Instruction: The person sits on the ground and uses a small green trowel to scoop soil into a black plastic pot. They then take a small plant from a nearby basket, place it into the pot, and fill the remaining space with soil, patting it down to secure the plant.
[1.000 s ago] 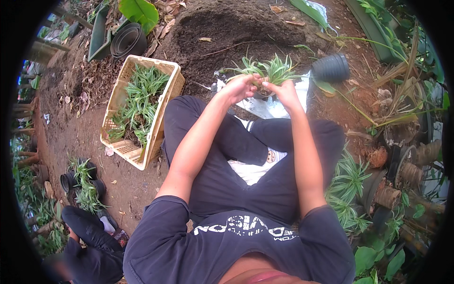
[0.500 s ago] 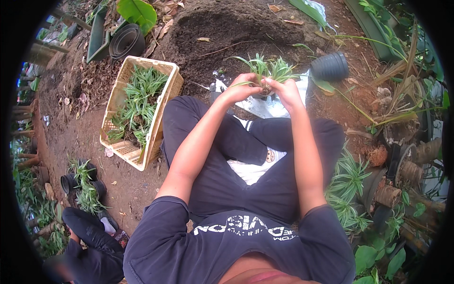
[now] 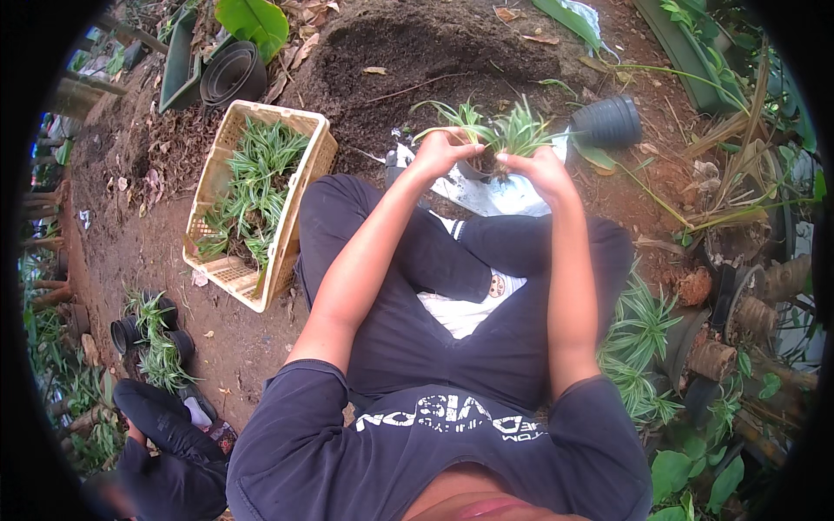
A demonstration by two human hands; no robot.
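"Striped plant clump (image 3: 518,137) in front of you: where is it, and what has just changed?"

"You have it just above the white sheet (image 3: 517,198), beyond your crossed legs (image 3: 430,252). Your hands were closer together 0.5 s ago; now a wider gap shows between your thumbs, and the leaves lean apart as 2 tufts."

"And your fingers?"

"On your left hand (image 3: 441,158), thumb and fingers are pinched around the base of the left tuft (image 3: 463,115). On your right hand (image 3: 539,170), they are clamped at the base of the right tuft (image 3: 525,127), and a dark ragged bit, probably roots (image 3: 501,175), hangs below."

"So what does that mean?"

"You seem to have 1 portion in each hand; whether roots join the 2 cannot be told from here. More striped plants (image 3: 254,195) lie in the yellow crate (image 3: 302,198) to your left."
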